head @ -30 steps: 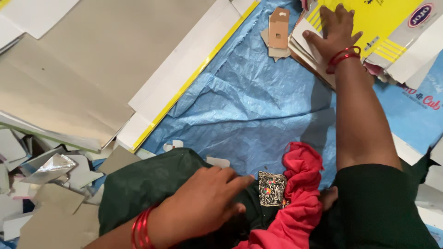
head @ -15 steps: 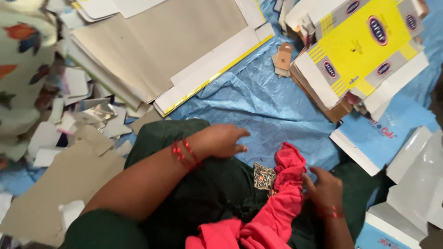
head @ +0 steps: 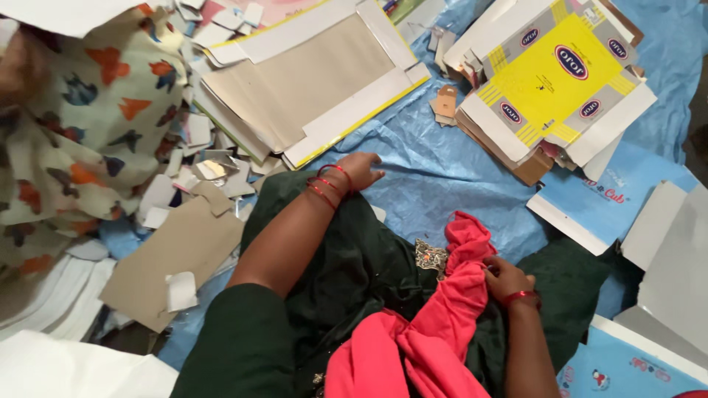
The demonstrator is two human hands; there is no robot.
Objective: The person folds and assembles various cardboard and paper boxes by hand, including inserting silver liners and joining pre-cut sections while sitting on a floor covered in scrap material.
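The left hand (head: 359, 171) lies open, fingers spread, on the blue tarp (head: 442, 177), just at 5 o'clock from a stack of flattened grey cardboard sheets (head: 310, 81). The right hand (head: 507, 278) is closed, pinching the pink cloth (head: 442, 309) draped over the lap at 6 o'clock. A pile of yellow carton blanks (head: 553, 74) sits at 1 o'clock.

Bare blue sheet (head: 450, 173) lies open ahead of my left hand (head: 359, 169). Flattened cardboard (head: 310, 88) hems it on the left, the yellow carton stack (head: 553, 81) on the right, and loose scraps (head: 445, 103) sit between them.
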